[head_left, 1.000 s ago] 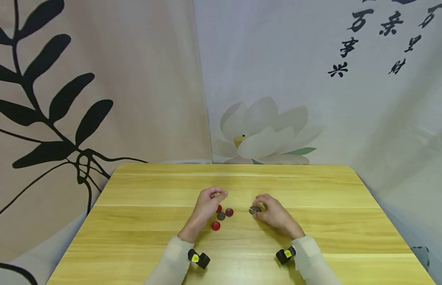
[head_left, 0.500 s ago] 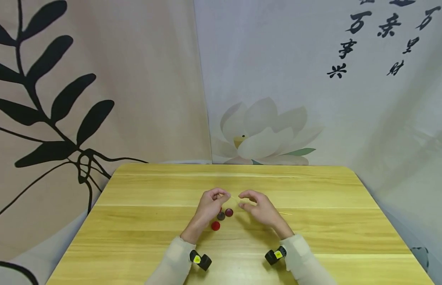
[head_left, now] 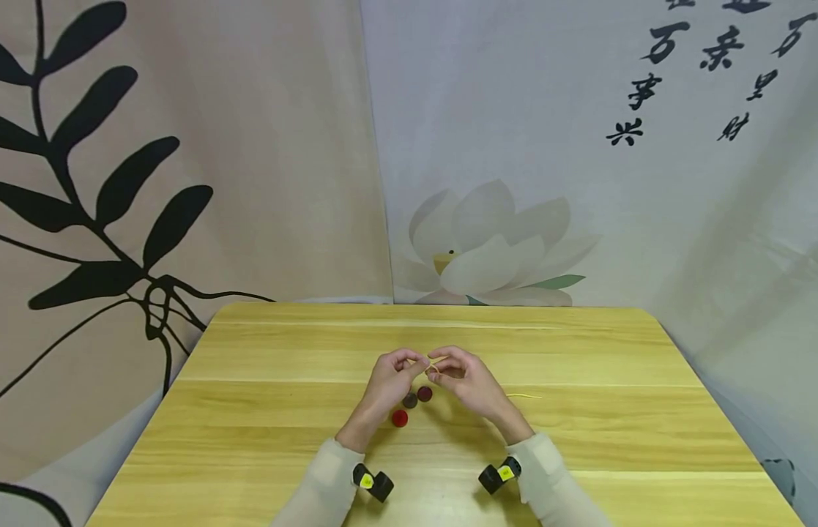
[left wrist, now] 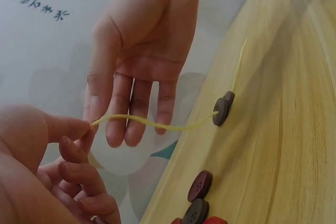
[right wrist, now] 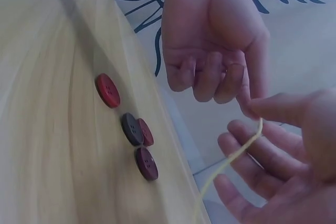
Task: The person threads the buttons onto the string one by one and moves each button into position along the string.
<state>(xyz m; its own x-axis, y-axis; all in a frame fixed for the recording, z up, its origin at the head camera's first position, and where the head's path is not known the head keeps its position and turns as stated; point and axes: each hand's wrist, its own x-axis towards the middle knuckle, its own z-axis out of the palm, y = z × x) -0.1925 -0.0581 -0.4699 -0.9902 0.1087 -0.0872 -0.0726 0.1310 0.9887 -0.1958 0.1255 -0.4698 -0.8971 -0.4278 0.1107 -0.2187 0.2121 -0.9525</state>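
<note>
My left hand [head_left: 392,375] pinches the end of a thin yellow cord [left wrist: 173,126] between thumb and forefinger. Against those fingertips, the thumb and forefinger of my right hand [head_left: 466,380] pinch the same end, other fingers loosely spread in the left wrist view. From there the cord sags to dark brown buttons [left wrist: 220,113] threaded on it; its tail [head_left: 523,396] lies on the table beyond. In the head view my right hand hides the threaded buttons. Loose beside my left hand lie a red button [head_left: 399,418], a dark grey button [head_left: 410,400] and a maroon button [head_left: 425,394].
Another red button [right wrist: 146,131] lies partly under the dark grey one in the right wrist view. The wooden table [head_left: 250,439] ends at a back edge before printed hanging cloths [head_left: 303,183]. Each wrist wears a small black camera [head_left: 493,479].
My right hand let go of the dark threaded button and moved left to my left hand, where its fingertips now pinch the cord's end. My left hand barely moved.
</note>
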